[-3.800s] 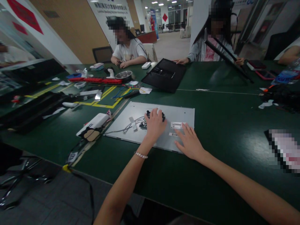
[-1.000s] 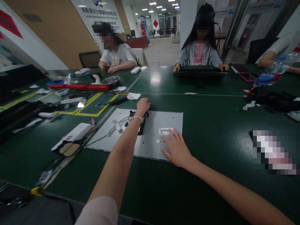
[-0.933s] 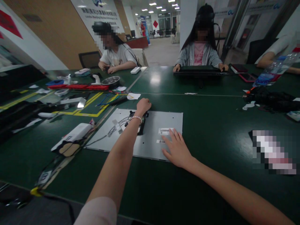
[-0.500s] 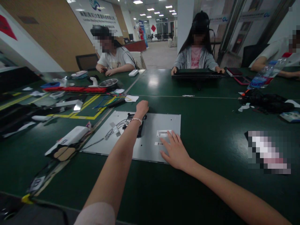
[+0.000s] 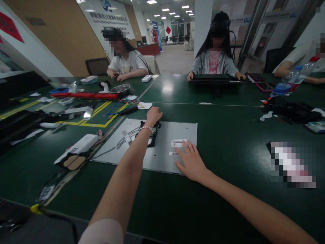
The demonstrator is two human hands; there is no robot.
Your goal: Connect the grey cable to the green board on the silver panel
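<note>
gray panel (image 5: pixel 164 147) | left hand (image 5: pixel 153 115): curled over far edge (contents: can't tell) | right hand (image 5: pixel 192 161): spread over near-right corner

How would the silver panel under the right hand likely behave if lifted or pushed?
The silver panel is probably stiff, given its flat face and straight edges. Pushed, it would likely slide rather than tip, lying low and broad on the table. The thin grey cables taped to it look flexible and may shift or snag.
</note>
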